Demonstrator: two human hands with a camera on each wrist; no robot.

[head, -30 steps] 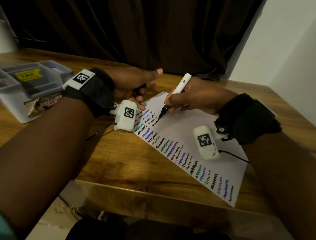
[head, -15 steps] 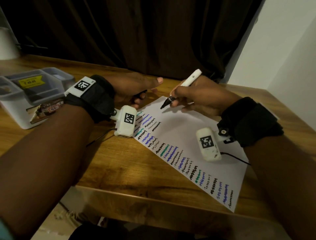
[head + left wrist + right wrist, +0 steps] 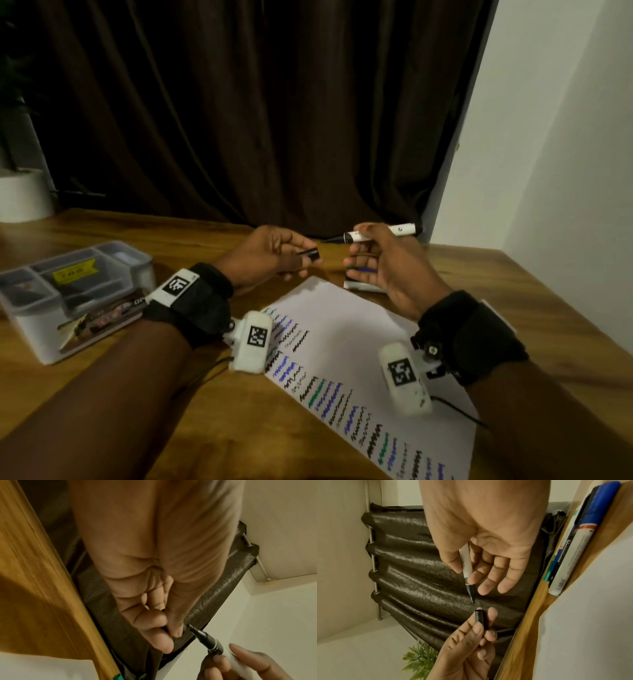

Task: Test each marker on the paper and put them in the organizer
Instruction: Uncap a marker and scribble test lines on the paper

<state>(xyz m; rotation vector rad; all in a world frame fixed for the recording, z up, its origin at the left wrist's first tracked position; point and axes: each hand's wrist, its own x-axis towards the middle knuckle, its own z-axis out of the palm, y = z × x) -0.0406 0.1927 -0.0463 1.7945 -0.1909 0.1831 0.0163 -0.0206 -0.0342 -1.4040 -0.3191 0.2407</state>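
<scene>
Above the paper [image 3: 346,346], right hand [image 3: 387,263] pinches uncapped white marker [image 3: 380,235], tip just short of black cap [image 3: 310,254] gripped by left hand [image 3: 270,257].

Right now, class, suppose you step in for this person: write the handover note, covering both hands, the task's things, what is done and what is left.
Left hand: pinches the black cap, its open end facing the tip.
Right hand: holds the white marker uncapped, level above the table, tip a short gap from the cap.
Paper: rows of black, blue and green squiggles.
Organizer: at the left.
More markers lie beyond the paper.
Left: cap this marker, put it in the organizer, test the rest.
</scene>
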